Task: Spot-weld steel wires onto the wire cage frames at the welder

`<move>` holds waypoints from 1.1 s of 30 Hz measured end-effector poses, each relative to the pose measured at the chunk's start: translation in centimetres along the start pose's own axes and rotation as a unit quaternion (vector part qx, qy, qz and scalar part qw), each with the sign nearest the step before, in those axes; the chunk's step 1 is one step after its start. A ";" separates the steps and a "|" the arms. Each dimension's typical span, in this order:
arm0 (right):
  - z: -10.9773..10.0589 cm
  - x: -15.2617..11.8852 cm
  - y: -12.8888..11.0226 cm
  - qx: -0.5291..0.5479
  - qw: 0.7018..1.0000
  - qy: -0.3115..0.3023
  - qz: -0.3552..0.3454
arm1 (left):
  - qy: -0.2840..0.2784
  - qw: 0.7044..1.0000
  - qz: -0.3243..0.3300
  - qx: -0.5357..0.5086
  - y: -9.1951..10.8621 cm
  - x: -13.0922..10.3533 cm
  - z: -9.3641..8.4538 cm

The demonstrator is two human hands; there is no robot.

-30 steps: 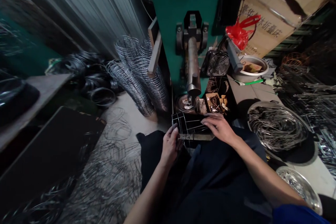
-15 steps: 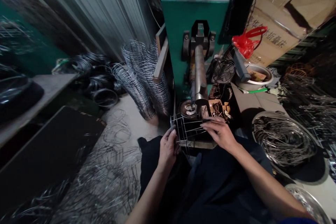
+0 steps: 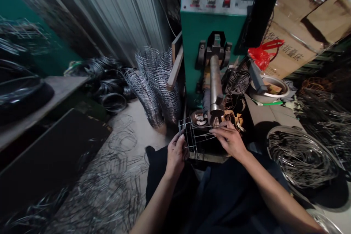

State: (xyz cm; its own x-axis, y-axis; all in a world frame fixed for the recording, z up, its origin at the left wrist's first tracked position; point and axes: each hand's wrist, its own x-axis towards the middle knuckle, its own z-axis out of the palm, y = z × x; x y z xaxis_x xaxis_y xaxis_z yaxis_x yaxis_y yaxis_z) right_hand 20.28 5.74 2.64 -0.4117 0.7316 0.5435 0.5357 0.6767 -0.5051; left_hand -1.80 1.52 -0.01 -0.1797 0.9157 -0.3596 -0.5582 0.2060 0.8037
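Observation:
Between my two hands is a small wire frame [image 3: 194, 137] of thin, shiny metal rods, held just above my lap. My left hand [image 3: 177, 150] is closed on its left end, with the thumb on top. My right hand [image 3: 229, 139] pinches the right end, where the wires run under the fingers; the exact tips are hard to make out. Directly beyond stands a green spot welding machine [image 3: 193, 44], its thick metal electrode arm [image 3: 215, 84] pointing down at the frame's right end.
Stacks of wire rings [image 3: 149, 95] stand left of the machine, and loose wire pieces [image 3: 104, 186] litter the floor. A round tray of bent wires [image 3: 304, 157] lies to the right, near a metal bowl [image 3: 270, 95] and a cardboard box [image 3: 293, 44].
The view has tilted up slightly, so the machine sits lower and farther right in the picture. Both hands keep hold of the wire frame, whose right end appears closer to the electrode.

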 end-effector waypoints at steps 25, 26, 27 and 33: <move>0.2 1.1 1.9 -0.087 0.993 0.061 0.058 | -0.053 0.997 -0.018 0.047 2.1 4.7 0.5; 0.2 1.2 1.9 -0.083 0.993 0.061 0.058 | -0.056 0.997 -0.020 0.047 2.1 4.9 0.4; 0.1 1.3 1.8 -0.076 0.993 0.062 0.061 | -0.061 0.997 -0.023 0.048 2.1 5.2 0.3; -2.1 -0.3 1.1 -0.011 0.983 0.108 0.150 | -0.069 0.996 -0.018 0.059 2.3 4.8 0.6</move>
State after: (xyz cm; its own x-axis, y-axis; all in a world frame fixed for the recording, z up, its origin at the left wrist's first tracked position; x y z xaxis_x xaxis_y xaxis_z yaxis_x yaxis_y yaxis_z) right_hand 22.56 6.11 3.32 -0.0671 0.8612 0.5038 0.6265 0.4294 -0.6505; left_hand -3.44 6.58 0.43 -0.0440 0.9443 -0.3261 -0.4623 0.2701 0.8446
